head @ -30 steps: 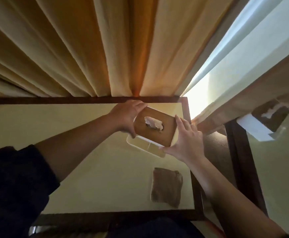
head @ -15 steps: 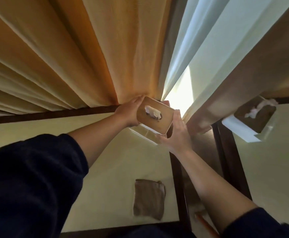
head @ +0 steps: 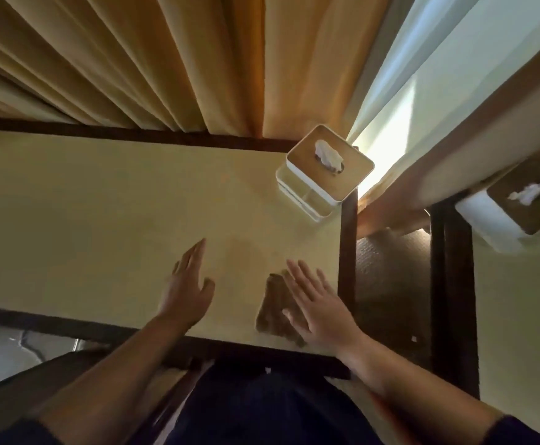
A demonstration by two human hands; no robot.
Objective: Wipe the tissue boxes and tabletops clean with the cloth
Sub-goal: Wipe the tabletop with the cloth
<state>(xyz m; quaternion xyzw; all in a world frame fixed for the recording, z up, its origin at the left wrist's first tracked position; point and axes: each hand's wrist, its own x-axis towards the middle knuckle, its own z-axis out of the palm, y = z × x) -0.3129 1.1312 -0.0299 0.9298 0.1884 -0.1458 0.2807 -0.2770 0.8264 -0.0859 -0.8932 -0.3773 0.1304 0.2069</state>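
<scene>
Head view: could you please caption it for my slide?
Both hands open, right hand over the cloth, tissue box on the table's far corner.

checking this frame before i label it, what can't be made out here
Head view only:
- Cloth: right part hidden under the right hand; contact unclear.
- Second tissue box: cut off by the right edge.
- Left hand: blurred, touching the tabletop or hovering unclear.

- Two bare forearms, no watch or rings visible on left hand [head: 186, 292] or right hand [head: 321, 308].
- Dark navy sleeves [head: 519, 428] pushed up near the elbows.
- Dark navy garment [head: 262, 409] covering the torso below.
</scene>
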